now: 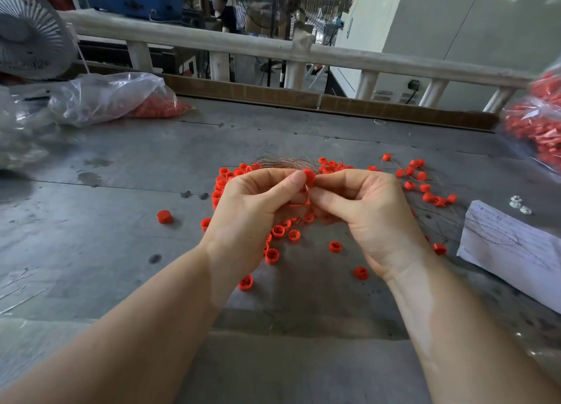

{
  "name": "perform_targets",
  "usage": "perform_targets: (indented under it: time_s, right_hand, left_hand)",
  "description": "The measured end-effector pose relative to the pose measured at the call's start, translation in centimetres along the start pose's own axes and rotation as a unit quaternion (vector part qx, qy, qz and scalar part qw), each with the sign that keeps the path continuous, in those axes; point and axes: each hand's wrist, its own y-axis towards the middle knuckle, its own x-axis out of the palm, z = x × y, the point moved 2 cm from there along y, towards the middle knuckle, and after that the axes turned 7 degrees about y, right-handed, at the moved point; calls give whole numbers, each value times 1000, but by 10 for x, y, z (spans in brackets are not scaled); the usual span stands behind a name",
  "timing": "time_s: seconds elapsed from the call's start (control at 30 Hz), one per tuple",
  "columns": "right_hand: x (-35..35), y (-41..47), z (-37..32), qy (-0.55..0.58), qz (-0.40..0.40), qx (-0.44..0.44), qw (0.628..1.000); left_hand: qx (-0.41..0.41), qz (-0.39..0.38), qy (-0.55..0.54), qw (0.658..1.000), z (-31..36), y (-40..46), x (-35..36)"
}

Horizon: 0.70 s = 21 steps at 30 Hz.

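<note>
While I am pinching a red plastic cap (309, 175) between thumb and forefinger of my left hand (252, 209), over the middle of the workbench (121, 191), my right hand (364, 215) is nipping a thin copper wire (306, 188) just beneath it, its length running up towards the cap

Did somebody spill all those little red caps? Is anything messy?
A bit messy: red caps lie scattered loose on the grey table around the left hand and right hand, which pinch one cap. A lone cap sits apart, far left. Nothing looks broken.
</note>
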Motion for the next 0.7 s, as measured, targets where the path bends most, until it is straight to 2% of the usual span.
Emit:
perform_targets:
  time_s: [0.23,0.47,0.7]
  right_hand:
    - [-2,2,2,-113,5,-64,992]
    - [-1,3,0,-159,-21,-81,984]
    - [-6,4,1,-226,39,-93,969]
  left_hand:
    - [5,0,26,1000,0,0,0]
    - [-34,11,-76,997,-1,3,0]
    - [-38,62,-161,984,1,10,-7]
